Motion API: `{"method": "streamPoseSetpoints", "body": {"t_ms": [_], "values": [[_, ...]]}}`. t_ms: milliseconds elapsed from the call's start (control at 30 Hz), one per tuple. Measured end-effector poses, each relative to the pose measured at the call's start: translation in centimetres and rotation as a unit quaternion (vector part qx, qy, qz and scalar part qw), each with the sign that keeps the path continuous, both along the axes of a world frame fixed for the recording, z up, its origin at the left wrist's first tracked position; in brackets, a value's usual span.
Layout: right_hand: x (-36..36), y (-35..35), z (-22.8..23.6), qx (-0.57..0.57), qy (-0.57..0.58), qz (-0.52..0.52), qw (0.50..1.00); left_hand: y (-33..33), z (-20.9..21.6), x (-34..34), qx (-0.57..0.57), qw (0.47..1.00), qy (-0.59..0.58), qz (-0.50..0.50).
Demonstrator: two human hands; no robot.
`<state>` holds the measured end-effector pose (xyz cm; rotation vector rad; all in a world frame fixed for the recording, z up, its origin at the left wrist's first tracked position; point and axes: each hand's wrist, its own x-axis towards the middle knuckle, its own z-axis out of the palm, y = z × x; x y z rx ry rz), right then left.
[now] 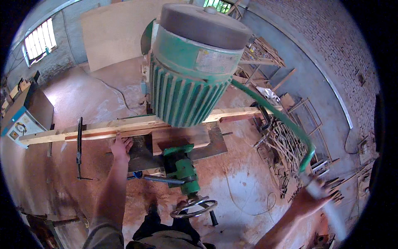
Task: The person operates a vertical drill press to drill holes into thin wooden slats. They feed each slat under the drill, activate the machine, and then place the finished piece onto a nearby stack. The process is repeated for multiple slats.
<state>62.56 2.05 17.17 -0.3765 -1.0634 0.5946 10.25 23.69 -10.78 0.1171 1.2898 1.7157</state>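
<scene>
Timber strip (pixel 97 135) lies along the pale beam (pixel 124 123), left of the green motor (pixel 188 89); my left hand (pixel 120 148), loosely spread, touches its edge; my right hand (pixel 309 202) grips the green lever (pixel 273 111).

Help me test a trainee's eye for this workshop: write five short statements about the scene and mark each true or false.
1. The right hand grips the green lever. True.
2. The left hand is on the handwheel. False: it is at the long timber.
3. The ribbed motor housing is red. False: it is green.
4. A dark clamp stands left of the left hand. True.
5. The window at upper left has no bars. False: it is barred.
</scene>
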Motion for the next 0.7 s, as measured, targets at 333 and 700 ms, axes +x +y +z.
{"method": "streamPoseSetpoints", "body": {"t_ms": [333, 700], "values": [[-10.2, 18.9, 11.7, -0.061, -0.201, -0.155, 0.965, -0.6, -1.6, -1.4, 0.023, 0.984, 0.142, 0.107], [-32.5, 14.0, -14.2, -0.299, -0.671, 0.237, 0.636, -0.1, -0.7, 0.0, -0.003, 0.971, 0.205, 0.123]]}}
